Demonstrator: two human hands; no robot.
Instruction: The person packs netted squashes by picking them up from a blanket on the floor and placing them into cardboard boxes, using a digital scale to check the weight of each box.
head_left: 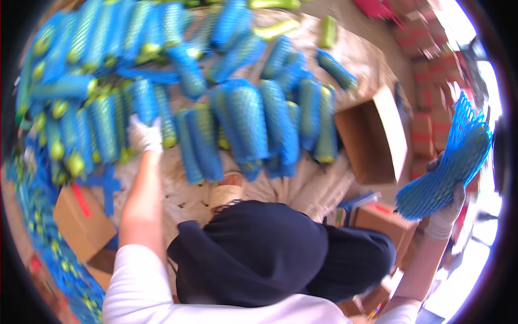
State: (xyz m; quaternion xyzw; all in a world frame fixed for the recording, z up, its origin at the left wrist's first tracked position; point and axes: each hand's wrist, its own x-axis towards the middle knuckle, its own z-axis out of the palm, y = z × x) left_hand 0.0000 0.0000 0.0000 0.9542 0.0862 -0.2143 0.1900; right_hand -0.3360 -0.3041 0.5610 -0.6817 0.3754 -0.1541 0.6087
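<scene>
My left hand (145,136), in a white glove, is at the near end of a long green gourd in a blue foam net (143,102). Its fingertips are partly hidden, but they seem to close round that end. Out to the right, my gloved right hand (454,208) holds up another netted gourd (448,167), tilted, with the loose end of the net standing open at the top. Several more netted gourds (247,121) lie side by side in rows before me.
An open cardboard box (372,137) lies on its side to the right of the rows, on a beige cloth (302,186). At left stand another carton (86,216) and a long heap of blue nets (48,237). Stacked cartons (429,97) line the right side.
</scene>
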